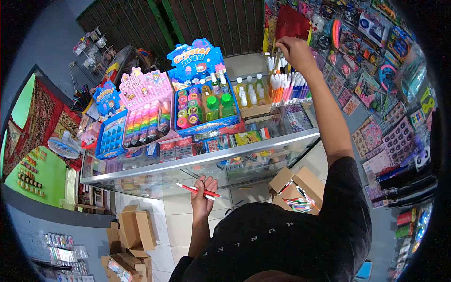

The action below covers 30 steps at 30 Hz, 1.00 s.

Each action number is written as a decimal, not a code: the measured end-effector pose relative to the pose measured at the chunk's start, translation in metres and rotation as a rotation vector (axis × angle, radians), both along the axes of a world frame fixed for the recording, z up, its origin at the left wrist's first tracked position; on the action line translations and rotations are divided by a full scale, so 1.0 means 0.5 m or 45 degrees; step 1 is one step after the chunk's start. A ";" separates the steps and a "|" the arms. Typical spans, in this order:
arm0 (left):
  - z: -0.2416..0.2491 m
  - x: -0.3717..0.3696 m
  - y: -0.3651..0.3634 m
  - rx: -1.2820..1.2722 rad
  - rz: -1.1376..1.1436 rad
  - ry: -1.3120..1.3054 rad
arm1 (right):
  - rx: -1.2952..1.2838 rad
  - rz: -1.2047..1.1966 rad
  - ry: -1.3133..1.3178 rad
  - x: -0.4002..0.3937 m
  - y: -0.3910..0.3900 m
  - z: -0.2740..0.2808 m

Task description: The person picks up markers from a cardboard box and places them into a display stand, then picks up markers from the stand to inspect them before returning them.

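Note:
My left hand [201, 196] is closed around a few red-and-white pens [206, 192], in front of the glass counter's near edge. They lie slantwise across the palm, held under the thumb. Stretched out to the far right of the counter, my right hand [295, 52] is above a rack of pens [286, 87]. Its fingers are pinched together, and what is between them is too small to make out. White-capped pens with orange, pink and blue-purple barrels stand upright in the rack, just below this hand.
On the glass counter [202, 160] stand a blue Crystal Mud box [206, 124], a pink one [145, 91] and a tray of bottles [256, 110]. An open carton of pens [310, 185] is below at right; more cartons [136, 228] lie left. Packaged toys [366, 89] hang on the right wall.

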State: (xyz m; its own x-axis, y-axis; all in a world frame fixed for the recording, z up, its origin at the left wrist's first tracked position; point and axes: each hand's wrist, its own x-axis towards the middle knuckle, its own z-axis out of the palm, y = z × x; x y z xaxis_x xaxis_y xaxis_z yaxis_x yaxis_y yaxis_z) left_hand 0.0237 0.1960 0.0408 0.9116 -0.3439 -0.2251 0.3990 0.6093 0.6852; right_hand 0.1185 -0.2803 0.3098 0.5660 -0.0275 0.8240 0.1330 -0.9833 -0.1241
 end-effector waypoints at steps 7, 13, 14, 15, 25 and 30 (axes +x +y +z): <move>0.004 -0.003 -0.001 0.004 -0.018 -0.004 | -0.012 0.045 0.234 0.029 -0.057 -0.089; 0.002 0.001 -0.004 -0.009 -0.036 0.006 | 0.413 0.095 0.128 0.003 -0.051 -0.098; 0.006 0.001 -0.004 -0.007 -0.050 0.012 | 0.570 0.189 0.117 0.018 -0.081 -0.120; 0.009 0.001 -0.004 -0.004 -0.067 0.018 | 0.538 0.167 0.143 0.013 -0.079 -0.119; 0.008 0.020 0.000 -0.003 -0.082 -0.004 | 0.515 0.120 0.308 0.011 -0.044 -0.141; 0.008 0.024 0.006 -0.002 -0.087 -0.011 | 0.589 0.095 0.202 0.019 -0.037 -0.150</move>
